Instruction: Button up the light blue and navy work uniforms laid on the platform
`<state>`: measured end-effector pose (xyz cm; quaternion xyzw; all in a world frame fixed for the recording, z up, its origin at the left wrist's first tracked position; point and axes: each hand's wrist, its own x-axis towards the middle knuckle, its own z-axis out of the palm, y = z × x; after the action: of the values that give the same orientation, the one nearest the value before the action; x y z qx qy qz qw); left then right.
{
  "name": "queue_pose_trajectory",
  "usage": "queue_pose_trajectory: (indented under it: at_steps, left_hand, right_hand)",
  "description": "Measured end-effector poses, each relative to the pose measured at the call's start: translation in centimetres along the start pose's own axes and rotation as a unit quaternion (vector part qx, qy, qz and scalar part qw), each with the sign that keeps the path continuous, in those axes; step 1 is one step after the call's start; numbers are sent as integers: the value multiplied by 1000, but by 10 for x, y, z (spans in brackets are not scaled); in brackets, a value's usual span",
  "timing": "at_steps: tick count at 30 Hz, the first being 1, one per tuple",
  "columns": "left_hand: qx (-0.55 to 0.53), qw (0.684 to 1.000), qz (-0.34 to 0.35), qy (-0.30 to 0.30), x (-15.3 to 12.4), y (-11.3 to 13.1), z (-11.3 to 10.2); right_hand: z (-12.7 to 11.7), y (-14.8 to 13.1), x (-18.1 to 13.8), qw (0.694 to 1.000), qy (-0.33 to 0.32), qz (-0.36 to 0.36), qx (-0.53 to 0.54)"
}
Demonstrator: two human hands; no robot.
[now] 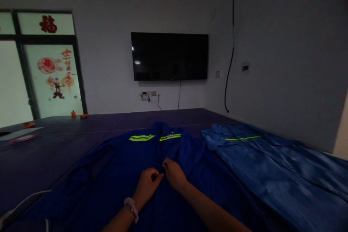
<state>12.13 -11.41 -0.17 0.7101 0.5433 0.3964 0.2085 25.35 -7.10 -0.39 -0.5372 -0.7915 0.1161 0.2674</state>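
Note:
A dark blue work jacket [122,166] with yellow-green reflective strips on its chest lies spread out, collar away from me. My left hand [149,185], with a scrunchie on its wrist, pinches the cloth at the front opening, thumb and finger closed. Right beside it, my right hand [174,174] grips the other edge of the same opening with bent fingers. Both hands sit close together at mid-chest. Whatever small piece lies between the fingertips, such as a button, is hidden.
A lighter blue garment [261,166] with a reflective strip lies to the right. Small orange objects [83,116] and a pink-edged item [25,138] are at the far left. A white cable [29,196] runs at left. A television [170,57] hangs on the wall.

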Motion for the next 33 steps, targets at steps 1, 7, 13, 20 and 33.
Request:
queue_pose_trajectory:
  at_steps: [1,7,13,20,33]
  left_hand:
    - [-11,1000,-12,-7,-5,2,1]
    - [-7,999,-36,-39,-46,12,-7]
    - [-23,996,-45,-69,-66,14,-22]
    - [-25,991,-42,-122,-61,15,-32]
    - [-54,985,-107,-121,-63,16,-34]
  right_hand:
    - [0,0,0,1000,1,2,5]
    - [0,1,0,1000,2,-11,23]
    - [0,2,-1,999,3,-15,37]
    - [-4,-5,-13,989,67,-9,134]
    - [-19,-33,-91,985,-79,-51,146]
